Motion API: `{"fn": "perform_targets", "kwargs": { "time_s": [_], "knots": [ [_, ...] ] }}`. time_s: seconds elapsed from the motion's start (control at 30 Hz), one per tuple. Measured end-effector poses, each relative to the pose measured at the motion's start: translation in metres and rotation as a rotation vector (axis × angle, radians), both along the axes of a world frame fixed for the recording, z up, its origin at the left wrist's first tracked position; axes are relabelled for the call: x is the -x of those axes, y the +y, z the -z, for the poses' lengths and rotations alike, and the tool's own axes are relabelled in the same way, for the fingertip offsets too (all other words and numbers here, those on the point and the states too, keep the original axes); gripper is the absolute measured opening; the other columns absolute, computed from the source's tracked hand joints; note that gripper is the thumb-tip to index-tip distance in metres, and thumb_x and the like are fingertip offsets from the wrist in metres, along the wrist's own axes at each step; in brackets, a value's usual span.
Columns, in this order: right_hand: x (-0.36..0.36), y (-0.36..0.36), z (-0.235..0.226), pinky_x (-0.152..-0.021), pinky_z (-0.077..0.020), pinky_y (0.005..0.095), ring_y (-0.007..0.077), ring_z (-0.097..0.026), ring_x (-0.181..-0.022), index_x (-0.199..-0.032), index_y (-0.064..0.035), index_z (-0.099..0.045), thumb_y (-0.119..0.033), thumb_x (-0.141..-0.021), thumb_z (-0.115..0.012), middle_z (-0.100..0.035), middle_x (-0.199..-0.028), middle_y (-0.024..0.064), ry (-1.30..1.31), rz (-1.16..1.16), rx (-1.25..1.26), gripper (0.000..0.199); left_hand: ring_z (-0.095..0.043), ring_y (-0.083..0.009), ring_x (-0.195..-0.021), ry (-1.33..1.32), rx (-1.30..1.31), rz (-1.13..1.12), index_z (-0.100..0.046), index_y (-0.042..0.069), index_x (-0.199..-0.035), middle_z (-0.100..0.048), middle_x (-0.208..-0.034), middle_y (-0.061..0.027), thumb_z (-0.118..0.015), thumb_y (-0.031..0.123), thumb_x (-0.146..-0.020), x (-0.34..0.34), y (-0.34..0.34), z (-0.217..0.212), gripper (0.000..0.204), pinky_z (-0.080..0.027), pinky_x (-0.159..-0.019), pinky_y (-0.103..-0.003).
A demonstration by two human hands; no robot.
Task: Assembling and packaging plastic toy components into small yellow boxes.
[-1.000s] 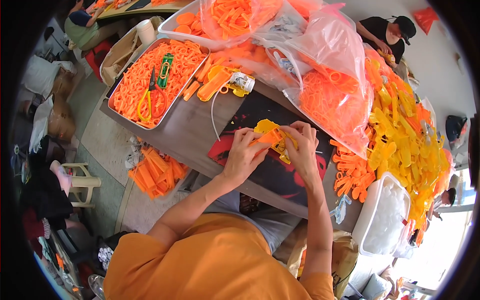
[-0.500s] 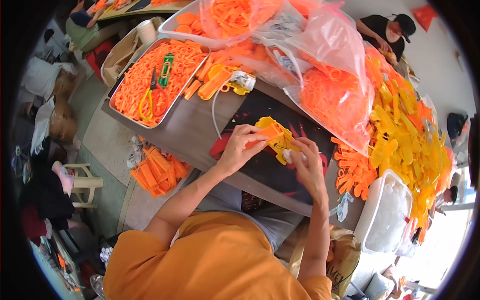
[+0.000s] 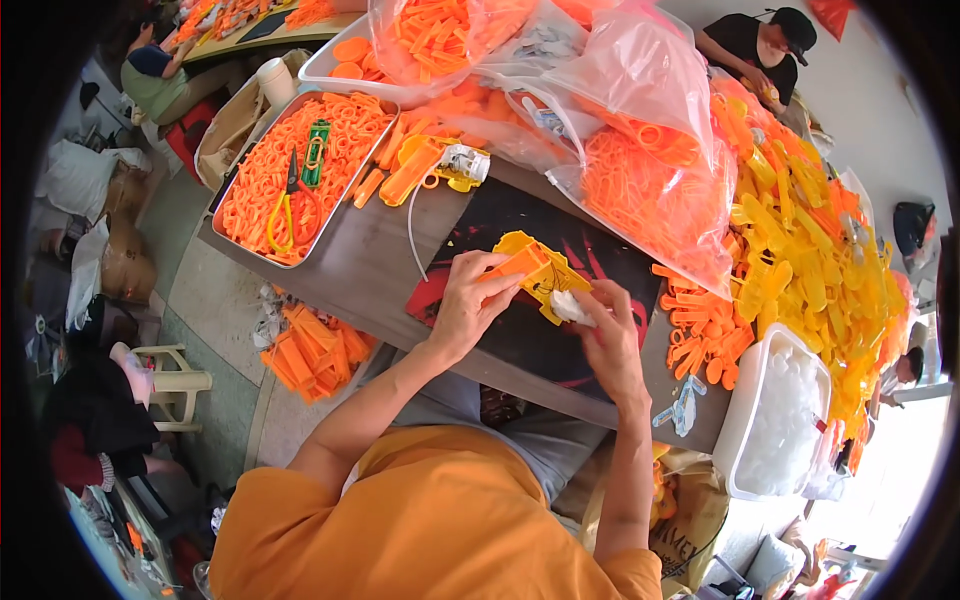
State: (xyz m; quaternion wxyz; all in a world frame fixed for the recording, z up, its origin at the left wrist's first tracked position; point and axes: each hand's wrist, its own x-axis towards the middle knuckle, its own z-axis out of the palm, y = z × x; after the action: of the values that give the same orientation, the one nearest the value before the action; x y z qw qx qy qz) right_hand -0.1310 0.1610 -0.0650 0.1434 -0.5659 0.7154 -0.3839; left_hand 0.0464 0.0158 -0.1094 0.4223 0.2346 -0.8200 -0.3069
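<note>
My left hand (image 3: 472,300) grips an orange and yellow plastic casing by its orange part (image 3: 520,262). The yellow shell (image 3: 562,275) of the casing lies open to view, with thin dark strands, perhaps wires, inside. At its right end my right hand (image 3: 612,335) pinches a small white piece (image 3: 570,306), whose kind I cannot make out. Both hands are over a black mat (image 3: 520,215) with red markings. Beyond my left hand lies a similar yellow and orange assembly (image 3: 425,168) with a white cylinder and a pale tube.
A metal tray (image 3: 300,262) of orange rings holds scissors (image 3: 288,205) and a green tool (image 3: 316,150). Bags of orange parts (image 3: 650,200), a yellow heap (image 3: 800,240) and a white tub (image 3: 735,465) line the right side. Another person (image 3: 755,50) works at the far right.
My right hand has shifted slightly down, and more of the white piece shows at the yellow shell's edge. My left hand keeps its hold; the whole view has shifted a little.
</note>
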Motion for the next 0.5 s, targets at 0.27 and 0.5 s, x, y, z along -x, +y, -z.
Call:
{"fn": "perform_targets", "kwargs": {
  "time_s": [0.27, 0.5],
  "knots": [
    [0.002, -0.005, 0.004, -0.086, -0.0538, 0.0269, 0.0148, -0.062, -0.097, -0.131, 0.0049, -0.054, -0.017, -0.098, -0.058, -0.061, -0.115, 0.0104, -0.795, 0.131, 0.063, 0.039, -0.052, -0.0283, -0.108, -0.047, 0.03, 0.01, -0.074, 0.006, -0.107, -0.059, -0.113, -0.0084, -0.074, -0.001, -0.08, 0.001, 0.003, -0.001, 0.028, -0.047, -0.09, -0.036],
    [0.004, -0.016, 0.001, -0.068, -0.0593, 0.0239, 0.0133, -0.068, -0.081, -0.124, 0.0014, -0.047, -0.022, -0.101, -0.055, -0.064, -0.106, 0.0117, -1.029, 0.251, 0.117, 0.033, -0.049, -0.0298, -0.115, -0.187, 0.262, -0.043, -0.07, 0.007, -0.111, -0.051, -0.131, -0.0056, -0.065, 0.018, -0.087, 0.0, 0.002, -0.035, 0.027, -0.035, -0.1, -0.047]
  ]
}}
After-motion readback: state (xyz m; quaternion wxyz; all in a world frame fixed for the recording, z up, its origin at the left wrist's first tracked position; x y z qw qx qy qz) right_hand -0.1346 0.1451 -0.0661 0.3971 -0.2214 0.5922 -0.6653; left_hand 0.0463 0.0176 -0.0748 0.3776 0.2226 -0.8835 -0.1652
